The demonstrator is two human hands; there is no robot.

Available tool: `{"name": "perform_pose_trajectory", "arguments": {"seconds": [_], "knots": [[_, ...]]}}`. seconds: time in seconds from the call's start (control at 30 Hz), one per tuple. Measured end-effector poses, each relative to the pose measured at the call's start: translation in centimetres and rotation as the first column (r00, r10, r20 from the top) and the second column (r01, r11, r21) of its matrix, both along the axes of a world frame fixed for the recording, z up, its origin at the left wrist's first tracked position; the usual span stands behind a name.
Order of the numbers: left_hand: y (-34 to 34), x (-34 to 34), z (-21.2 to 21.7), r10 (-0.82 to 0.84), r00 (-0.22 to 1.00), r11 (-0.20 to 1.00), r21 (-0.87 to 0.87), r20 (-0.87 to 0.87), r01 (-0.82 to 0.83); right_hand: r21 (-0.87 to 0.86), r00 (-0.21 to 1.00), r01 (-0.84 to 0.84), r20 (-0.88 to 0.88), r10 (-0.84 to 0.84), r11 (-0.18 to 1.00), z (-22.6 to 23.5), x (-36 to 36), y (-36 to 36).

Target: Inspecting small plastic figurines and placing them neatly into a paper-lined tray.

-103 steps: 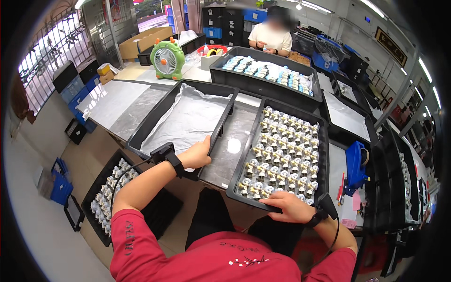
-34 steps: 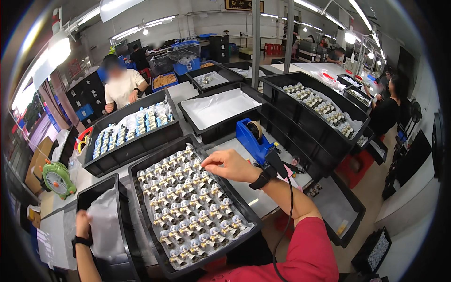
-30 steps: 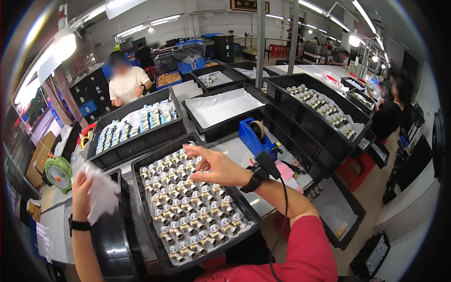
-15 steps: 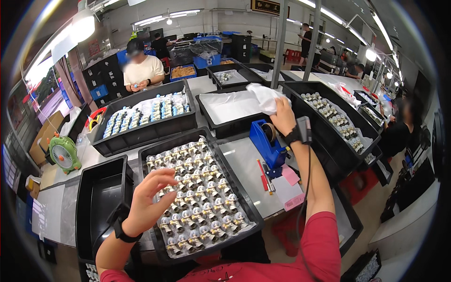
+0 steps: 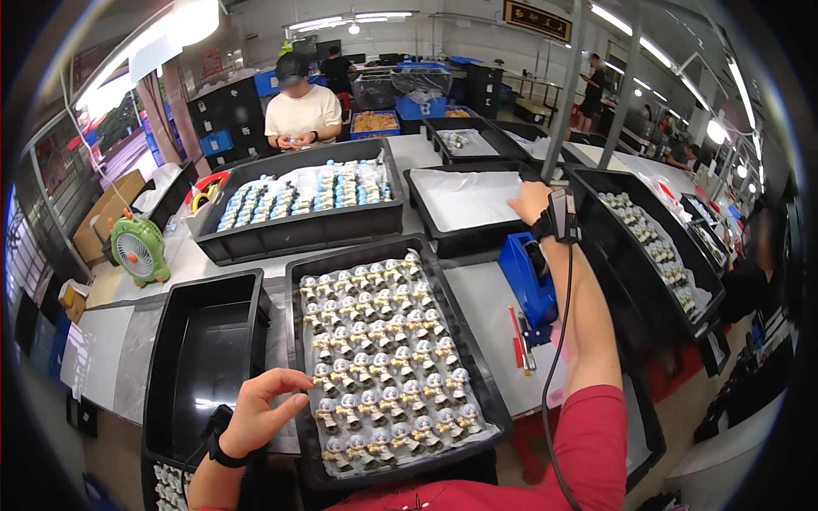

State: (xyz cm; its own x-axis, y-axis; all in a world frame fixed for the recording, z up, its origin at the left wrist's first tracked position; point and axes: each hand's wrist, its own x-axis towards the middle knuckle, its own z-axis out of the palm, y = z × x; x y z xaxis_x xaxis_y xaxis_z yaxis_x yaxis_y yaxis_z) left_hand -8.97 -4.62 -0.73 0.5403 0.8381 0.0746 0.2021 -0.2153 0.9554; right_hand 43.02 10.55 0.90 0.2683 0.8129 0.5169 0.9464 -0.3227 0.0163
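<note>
Beside the left rim of a black tray (image 5: 492, 426), my left hand (image 5: 266, 409) is raised, thumb and fingers apart, with nothing between them. That tray holds several rows of small figurines (image 5: 381, 362) with pale hair and white and gold clothing, set on clear plastic. My right hand (image 5: 534, 203) reaches forward to the right end of another black tray (image 5: 423, 223), which is lined with white sheet (image 5: 473, 200). One digit points inward over the lining. The other fingers are mostly hidden, so I cannot make out what they grip.
A blue tape dispenser (image 5: 524, 277) and pens (image 5: 521, 341) lie under my right arm. A deep black bin (image 5: 204, 358) stands at left, a green fan (image 5: 139, 251) beyond it. Blue-topped figurines (image 5: 307, 194) fill a tray opposite, near a co-worker (image 5: 302, 111). More figurines (image 5: 652, 247) sit at right.
The crumpled white sheet that my right hand held up is no longer seen there. My left hand has drawn back from above the figurines. The whole view has shifted to the left.
</note>
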Motion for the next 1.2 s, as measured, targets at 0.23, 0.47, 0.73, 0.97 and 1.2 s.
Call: {"name": "perform_pose_trajectory", "arguments": {"seconds": [0.23, 0.47, 0.73, 0.97, 1.2], "knots": [[1.1, -0.6, -0.3, 0.078, 0.996, 0.996, 0.041, 0.041, -0.079, -0.142, 0.864, -0.402, -0.385, 0.324, 0.905, -8.6, -3.6, 12.5], [2.0, -2.3, -0.5, 0.220, 0.975, 0.970, 0.108, 0.012, -0.220, -0.126, 0.814, -0.523, -0.367, 0.450, 0.843, -13.4, -3.0, 17.2], [3.1, -1.4, -1.8, 0.194, 0.974, 0.974, 0.146, -0.118, -0.176, -0.198, 0.849, -0.468, -0.371, 0.377, 0.861, -15.8, -1.9, 20.0], [3.7, -0.9, -3.1, 0.183, 0.978, 0.980, 0.096, -0.104, -0.173, -0.179, 0.894, -0.348, -0.357, 0.269, 0.920, -15.7, -1.4, 19.4], [3.6, -0.7, -3.3, 0.180, 0.975, 0.982, 0.085, -0.127, -0.170, -0.148, 0.912, -0.274, -0.354, 0.208, 0.950, -16.4, -2.1, 19.2]]}}
